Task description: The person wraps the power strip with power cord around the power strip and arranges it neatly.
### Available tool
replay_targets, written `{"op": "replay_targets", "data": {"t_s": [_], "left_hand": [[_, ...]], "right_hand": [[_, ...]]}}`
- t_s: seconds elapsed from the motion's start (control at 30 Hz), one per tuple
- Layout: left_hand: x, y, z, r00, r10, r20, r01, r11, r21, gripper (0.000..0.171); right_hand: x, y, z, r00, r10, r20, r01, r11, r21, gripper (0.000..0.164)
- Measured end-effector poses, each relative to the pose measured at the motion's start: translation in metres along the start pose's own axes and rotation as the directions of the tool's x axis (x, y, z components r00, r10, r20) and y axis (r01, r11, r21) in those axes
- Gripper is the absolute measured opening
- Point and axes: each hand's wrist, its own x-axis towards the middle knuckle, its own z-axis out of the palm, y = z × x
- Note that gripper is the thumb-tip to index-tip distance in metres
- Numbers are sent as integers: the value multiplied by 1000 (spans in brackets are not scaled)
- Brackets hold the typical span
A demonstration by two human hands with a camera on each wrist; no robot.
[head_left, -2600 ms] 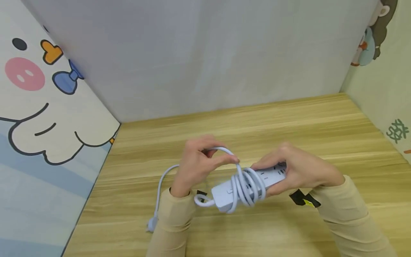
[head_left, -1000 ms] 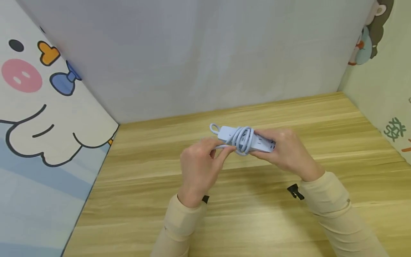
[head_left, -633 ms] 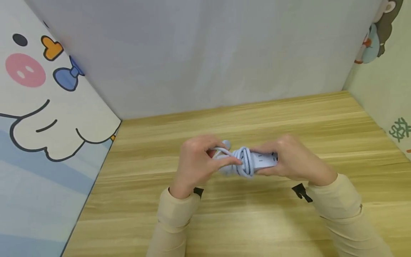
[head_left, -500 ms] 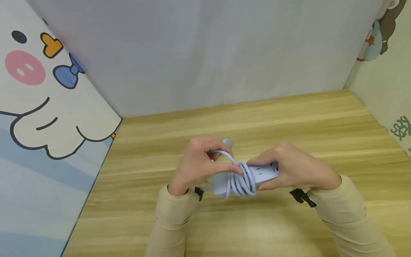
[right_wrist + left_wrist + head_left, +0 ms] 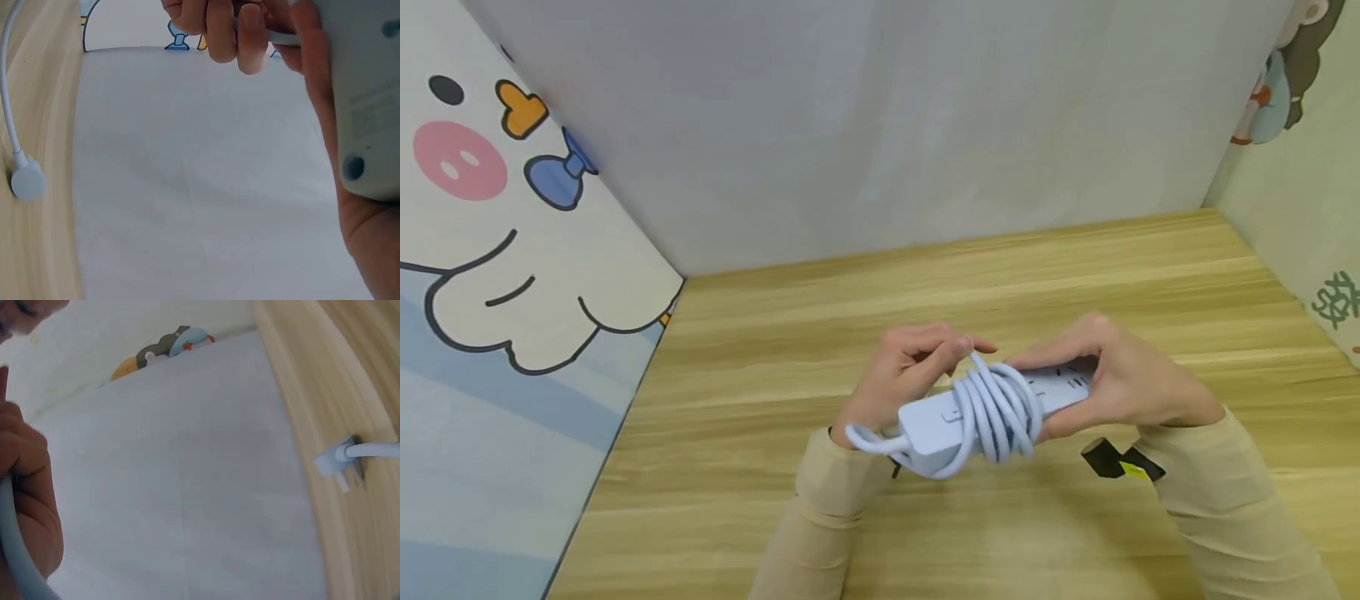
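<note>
A white power strip hangs above the table, tilted with its left end lower and nearer to me. Several turns of its white cord wrap the strip's middle. My right hand grips the socket end, fingers on one long side and thumb on the other. In the right wrist view, the strip's underside with round dark feet faces the camera. My left hand pinches the cord just above the turns. The plug dangles on the cord's free end near the tabletop, hidden in the head view.
The wood-grain table runs back to a plain pale wall sheet. Printed cartoon panels stand at the left and right. A black strap buckle sticks out beside my right sleeve.
The strip has turned its left end towards me, with the cord turns now fully in view. My left hand has moved right, behind the strip, still pinching the cord. The plug has dropped from the head view.
</note>
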Motion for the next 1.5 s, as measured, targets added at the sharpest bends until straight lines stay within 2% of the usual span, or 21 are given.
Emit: {"op": "replay_targets", "data": {"t_s": [0.03,0.07,0.13,0.17,0.23,0.27,0.3,0.33,0.37,0.43,0.5,0.53,0.6,0.67,0.73,0.83,0.87,1.0,1.27,1.37,1.5], "left_hand": [[0,-2,6,998,18,-52,-17,999,35,26],[0,-5,12,993,43,-113,-39,999,34,25],[0,-11,26,969,114,-220,-76,982,172,21],[0,-13,32,953,148,-265,-81,965,248,19],[0,-15,46,929,187,-319,-46,915,402,19],[-1,-15,53,928,176,-330,-12,896,444,20],[-2,-14,59,932,155,-327,40,854,519,22],[-1,-12,63,939,122,-323,74,843,533,22],[-2,-9,67,945,92,-312,112,808,578,23],[-3,-2,71,956,20,-291,172,769,616,22],[-4,6,70,962,-53,-268,216,749,626,20],[-5,11,69,962,-85,-260,234,745,625,19],[-6,20,64,958,-153,-242,271,756,596,16],[-7,28,59,954,-202,-221,294,769,567,14],[-7,34,53,949,-227,-217,311,772,555,15],[-7,36,46,949,-218,-226,310,768,560,16],[-6,36,43,951,-210,-228,305,767,565,16],[-4,31,35,957,-186,-223,281,782,556,16],[-2,24,29,962,-170,-213,258,820,511,19],[-2,23,29,964,-141,-225,239,833,499,20],[-1,23,28,966,-107,-237,216,836,504,18]], "right_hand": [[-1,1,-1,999,10,-38,-8,999,39,63],[-1,1,-1,996,42,-82,-36,997,67,65],[-2,1,0,977,109,-183,-85,987,133,65],[-2,1,1,961,142,-237,-106,981,159,63],[-1,2,5,912,220,-345,-157,967,202,58],[1,3,7,885,254,-390,-181,960,215,55],[3,4,9,861,273,-429,-191,956,224,52],[6,6,12,838,285,-465,-209,956,208,50],[8,7,14,822,287,-492,-231,958,173,49],[12,10,19,799,273,-537,-283,957,65,52],[14,11,22,782,227,-580,-332,940,-79,55],[15,12,22,776,192,-601,-355,920,-165,55],[15,15,22,765,120,-633,-388,870,-304,55],[15,18,20,768,24,-641,-404,793,-455,55],[14,23,18,784,-60,-618,-404,707,-580,54],[14,28,15,821,-131,-556,-376,609,-699,53],[13,29,14,830,-136,-541,-371,589,-718,53],[12,30,11,861,-91,-501,-361,585,-726,53],[7,23,3,894,65,-443,-382,627,-679,59],[6,21,0,895,102,-435,-396,632,-666,62],[5,18,-1,875,137,-465,-438,633,-638,64]]}}
